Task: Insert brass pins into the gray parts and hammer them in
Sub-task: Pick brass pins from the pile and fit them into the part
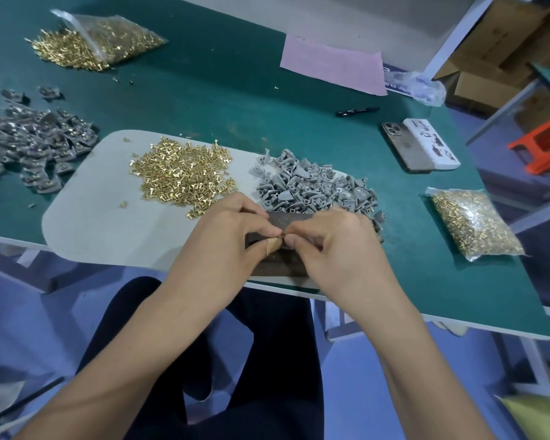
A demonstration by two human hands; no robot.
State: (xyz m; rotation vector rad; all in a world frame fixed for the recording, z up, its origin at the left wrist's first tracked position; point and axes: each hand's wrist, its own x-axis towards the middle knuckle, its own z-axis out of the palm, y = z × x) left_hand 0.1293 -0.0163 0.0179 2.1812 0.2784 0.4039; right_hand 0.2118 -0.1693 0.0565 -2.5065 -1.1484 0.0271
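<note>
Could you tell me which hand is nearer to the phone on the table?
Right. The right hand lies below-left of the phone; the left hand is farther left.

- I could read no word, number or brand anywhere in my head view.
- The white box (431,143) beside the phone (404,147) carried dark brush-like marks and small figures, too small for me to read.
- The black pen (358,111) bore a pale mark on its barrel that I could not make out.
- The blue-and-white printed sheet (391,78) under the crumpled plastic bag (416,87) showed partial letters, cut off and blurred.
</note>
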